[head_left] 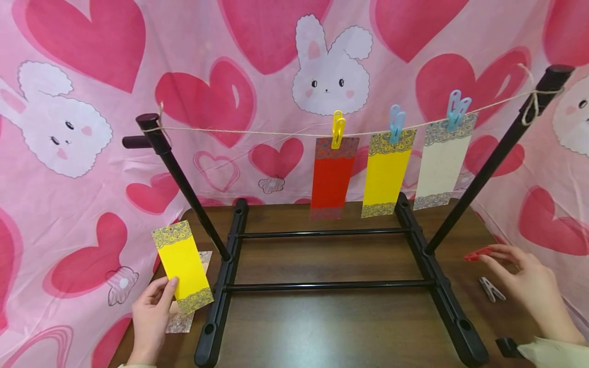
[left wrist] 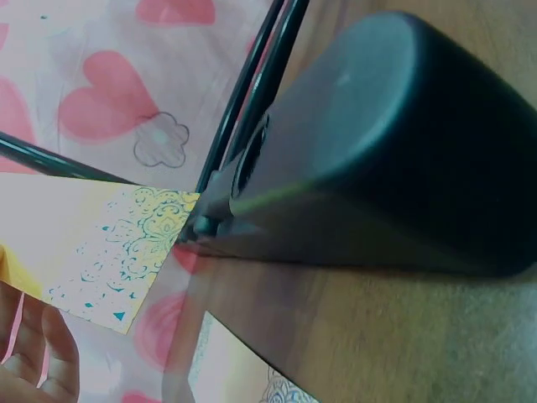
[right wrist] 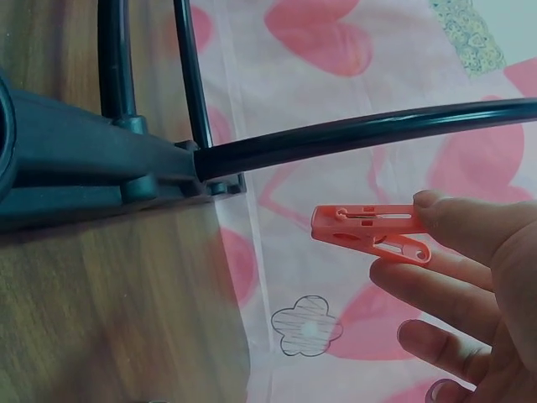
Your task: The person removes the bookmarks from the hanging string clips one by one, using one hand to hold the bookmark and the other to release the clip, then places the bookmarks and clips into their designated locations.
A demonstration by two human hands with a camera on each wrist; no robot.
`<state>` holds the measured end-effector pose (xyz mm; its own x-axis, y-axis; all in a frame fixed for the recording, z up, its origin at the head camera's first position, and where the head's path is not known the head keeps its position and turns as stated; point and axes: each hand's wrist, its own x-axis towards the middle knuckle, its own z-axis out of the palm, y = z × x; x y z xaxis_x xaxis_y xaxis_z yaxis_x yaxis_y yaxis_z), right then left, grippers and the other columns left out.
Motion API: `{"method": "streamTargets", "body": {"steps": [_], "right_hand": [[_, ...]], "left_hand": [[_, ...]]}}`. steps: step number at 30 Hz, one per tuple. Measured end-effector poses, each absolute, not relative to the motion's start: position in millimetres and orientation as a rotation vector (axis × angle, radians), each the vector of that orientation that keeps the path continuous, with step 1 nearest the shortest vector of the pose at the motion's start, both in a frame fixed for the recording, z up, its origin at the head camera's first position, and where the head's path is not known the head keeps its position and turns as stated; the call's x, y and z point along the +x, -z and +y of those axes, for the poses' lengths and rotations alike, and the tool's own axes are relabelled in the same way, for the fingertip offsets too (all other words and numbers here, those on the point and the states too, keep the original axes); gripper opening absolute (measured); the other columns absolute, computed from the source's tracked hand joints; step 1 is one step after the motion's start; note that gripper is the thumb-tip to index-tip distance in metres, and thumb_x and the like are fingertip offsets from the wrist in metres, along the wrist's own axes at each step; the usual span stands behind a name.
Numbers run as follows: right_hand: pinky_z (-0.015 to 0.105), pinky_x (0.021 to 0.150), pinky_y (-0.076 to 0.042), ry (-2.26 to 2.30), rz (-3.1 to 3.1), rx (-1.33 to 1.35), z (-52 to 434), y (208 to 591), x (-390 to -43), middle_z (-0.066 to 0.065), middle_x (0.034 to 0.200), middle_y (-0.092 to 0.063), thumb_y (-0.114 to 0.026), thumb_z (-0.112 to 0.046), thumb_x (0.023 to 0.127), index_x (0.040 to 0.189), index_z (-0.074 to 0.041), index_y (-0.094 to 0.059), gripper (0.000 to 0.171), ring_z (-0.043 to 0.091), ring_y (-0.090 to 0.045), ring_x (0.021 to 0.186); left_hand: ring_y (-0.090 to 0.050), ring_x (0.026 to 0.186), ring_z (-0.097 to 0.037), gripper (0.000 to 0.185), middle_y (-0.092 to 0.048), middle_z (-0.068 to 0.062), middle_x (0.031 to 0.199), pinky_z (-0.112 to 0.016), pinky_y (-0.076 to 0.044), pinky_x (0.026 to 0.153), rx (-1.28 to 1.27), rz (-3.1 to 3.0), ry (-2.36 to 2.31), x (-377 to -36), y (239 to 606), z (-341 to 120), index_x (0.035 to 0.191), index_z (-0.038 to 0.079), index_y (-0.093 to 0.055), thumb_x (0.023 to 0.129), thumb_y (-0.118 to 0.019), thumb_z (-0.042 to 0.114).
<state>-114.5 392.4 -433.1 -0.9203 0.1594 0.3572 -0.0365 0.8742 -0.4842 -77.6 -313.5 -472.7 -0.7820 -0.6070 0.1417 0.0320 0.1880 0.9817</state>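
Note:
My left hand (head_left: 153, 312) pinches a yellow card (head_left: 186, 266) with patterned bands at both ends, near its lower left edge. Beneath it lies another card (head_left: 180, 323) with a patterned end, partly covered. Over on the right, my right hand (head_left: 529, 283) holds a red clothespin (right wrist: 369, 228) between thumb and fingers, its jaws pointing left. On a string (head_left: 257, 133) hang three cards: a red card (head_left: 332, 179) under a yellow clothespin (head_left: 338, 130), a yellow card (head_left: 388, 174) and a cream card (head_left: 444, 163), each under a blue clothespin (head_left: 397, 124).
A black rack (head_left: 331, 286) stands on the wooden table (head_left: 322, 327), its two posts carrying the string. A grey-white clothespin (head_left: 491, 290) lies below my right hand, with a small black object (head_left: 507, 347) nearer. Pink heart-printed cloth (head_left: 257, 30) hangs behind.

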Motion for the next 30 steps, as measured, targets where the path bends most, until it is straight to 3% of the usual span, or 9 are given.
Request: {"method": "streamTargets", "body": {"steps": [1,3,6,9,18,24,27,29,30], "right_hand": [[0.034,0.07,-0.034,-0.694,-2.652,-0.092,393,434,-114,0.026,0.106,-0.073,-0.081,-0.028,0.092,0.115,0.001,-0.07,0.039,-0.028,-0.028,0.086],[0.034,0.07,-0.034,-0.697,-2.643,-0.085,395,435,-115,0.001,0.096,-0.076,-0.081,-0.028,0.092,0.115,0.001,-0.071,0.038,-0.028,-0.029,0.086],[0.03,0.069,-0.033,-0.71,-2.62,-0.063,398,438,-115,-0.04,0.092,-0.056,-0.082,-0.027,0.091,0.115,0.0,-0.071,0.037,-0.031,-0.031,0.085],[0.027,0.067,-0.033,-0.708,-2.602,-0.045,401,440,-115,-0.053,0.095,-0.038,-0.083,-0.025,0.09,0.115,0.0,-0.071,0.037,-0.034,-0.033,0.084],[0.028,0.067,-0.032,-0.69,-2.629,-0.061,413,447,-114,-0.049,0.092,-0.042,-0.081,-0.025,0.092,0.113,0.001,-0.071,0.035,-0.033,-0.034,0.081],[0.028,0.066,-0.033,-0.69,-2.642,-0.075,421,452,-113,-0.048,0.088,-0.047,-0.08,-0.026,0.092,0.113,0.0,-0.072,0.035,-0.034,-0.035,0.078],[0.028,0.065,-0.034,-0.697,-2.691,-0.135,420,452,-110,-0.018,0.093,-0.074,-0.077,-0.03,0.095,0.116,0.002,-0.069,0.038,-0.005,-0.064,0.087],[0.026,0.063,-0.034,-0.701,-2.715,-0.163,421,453,-109,0.01,0.101,-0.078,-0.076,-0.032,0.097,0.117,0.001,-0.069,0.039,-0.005,-0.063,0.086],[0.026,0.063,-0.035,-0.699,-2.723,-0.173,422,453,-108,0.012,0.1,-0.077,-0.075,-0.033,0.097,0.118,0.001,-0.069,0.04,-0.005,-0.062,0.086]], "left_hand": [[-0.066,0.075,-0.001,0.018,-0.075,0.009,0.086,-0.009,-0.052,0.072,0.533,-1.964,1.627,-78,473,-314,0.11,-0.007,-0.073,0.097,-0.073,0.006],[-0.066,0.074,-0.001,0.017,-0.076,0.008,0.085,-0.009,-0.052,0.071,0.523,-1.963,1.621,-78,473,-316,0.109,-0.007,-0.074,0.097,-0.073,0.005],[-0.066,0.072,0.001,0.016,-0.076,0.008,0.084,-0.009,-0.051,0.068,0.511,-1.977,1.596,-80,474,-320,0.108,-0.006,-0.075,0.096,-0.073,0.005],[-0.064,0.072,0.003,0.017,-0.075,0.013,0.084,-0.008,-0.049,0.067,0.509,-2.03,1.53,-81,474,-324,0.11,-0.005,-0.075,0.097,-0.073,0.006],[-0.061,0.073,0.011,0.031,-0.074,0.012,0.084,-0.006,-0.047,0.071,0.552,-2.21,1.358,-85,474,-337,0.119,-0.009,-0.072,0.099,-0.073,0.015],[-0.059,0.071,0.016,0.031,-0.069,0.025,0.08,-0.005,-0.047,0.068,0.548,-2.295,1.286,-85,474,-343,0.118,-0.009,-0.073,0.099,-0.073,0.015],[-0.057,0.069,0.016,0.031,-0.068,0.026,0.078,-0.005,-0.046,0.066,0.536,-2.339,1.247,-84,473,-345,0.118,-0.01,-0.073,0.098,-0.073,0.015],[-0.057,0.068,0.015,0.032,-0.071,0.019,0.078,-0.006,-0.046,0.064,0.528,-2.372,1.217,-85,473,-347,0.117,-0.01,-0.073,0.098,-0.073,0.015],[-0.057,0.067,0.014,0.031,-0.074,0.012,0.08,-0.007,-0.046,0.063,0.524,-2.387,1.201,-85,473,-348,0.117,-0.01,-0.073,0.098,-0.073,0.014]]}}
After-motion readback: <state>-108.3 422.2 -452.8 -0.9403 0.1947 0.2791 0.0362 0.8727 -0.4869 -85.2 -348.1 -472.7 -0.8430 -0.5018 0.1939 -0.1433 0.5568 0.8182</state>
